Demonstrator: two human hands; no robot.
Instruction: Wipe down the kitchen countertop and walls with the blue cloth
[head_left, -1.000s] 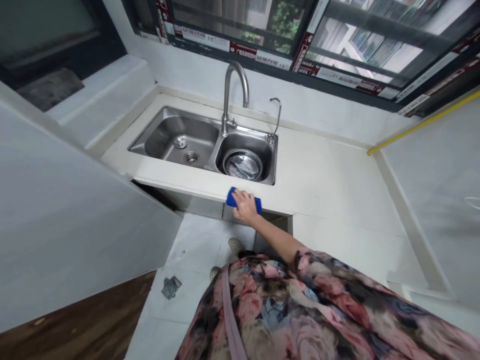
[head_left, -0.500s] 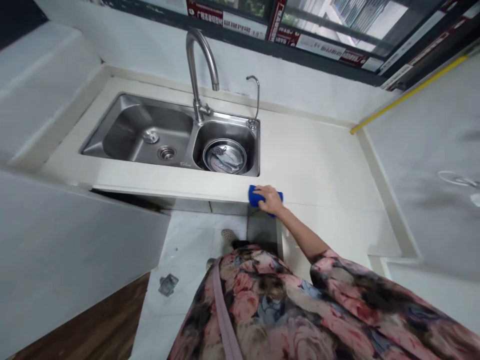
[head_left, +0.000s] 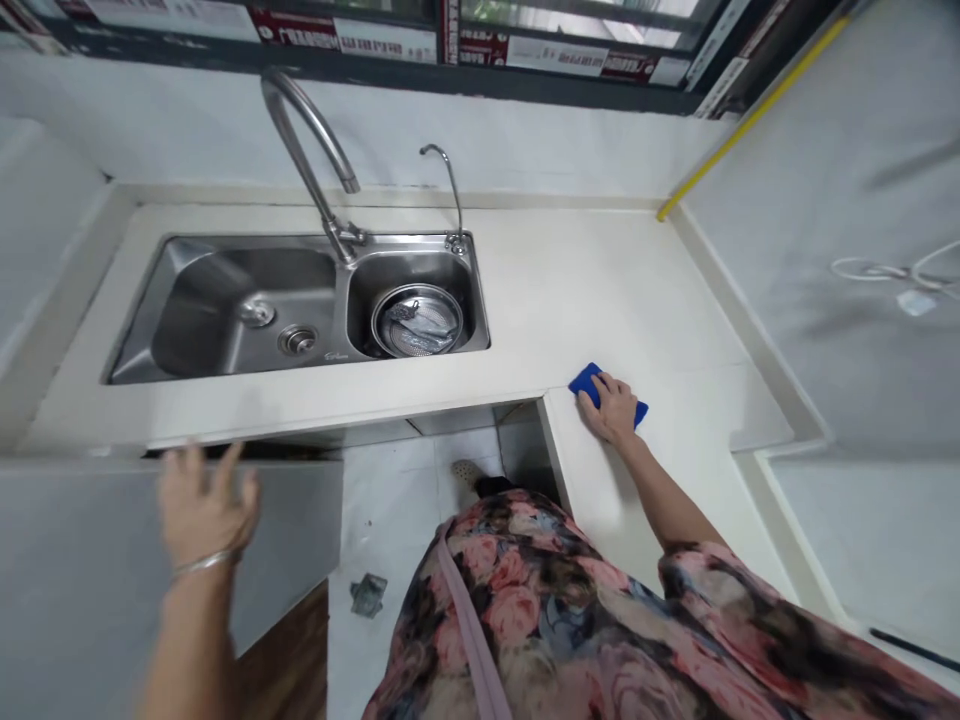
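Note:
My right hand (head_left: 611,407) presses a blue cloth (head_left: 586,382) onto the white countertop (head_left: 540,300), right of the inner corner; the cloth sticks out on both sides of the fingers. With its fingers spread and nothing in it, my left hand (head_left: 206,505) is held over the grey panel (head_left: 300,500) at the left, near the counter's front edge. It is slightly blurred, and a bracelet circles the wrist. Behind the front edge lies a double steel sink (head_left: 341,310). Its right basin has a round strainer (head_left: 390,318) with a clear plastic bag (head_left: 427,325) inside.
A tall curved faucet (head_left: 300,150) and a thin small tap (head_left: 454,185) rise behind the sink. A yellow pipe (head_left: 757,110) runs along the right wall, where white cables (head_left: 892,272) hang. A small greyish object (head_left: 368,595) lies on the tiled floor.
My right hand has moved right with the blue cloth, from the front edge onto the right part of the counter. My left hand has come into view at the left. The camera view has shifted.

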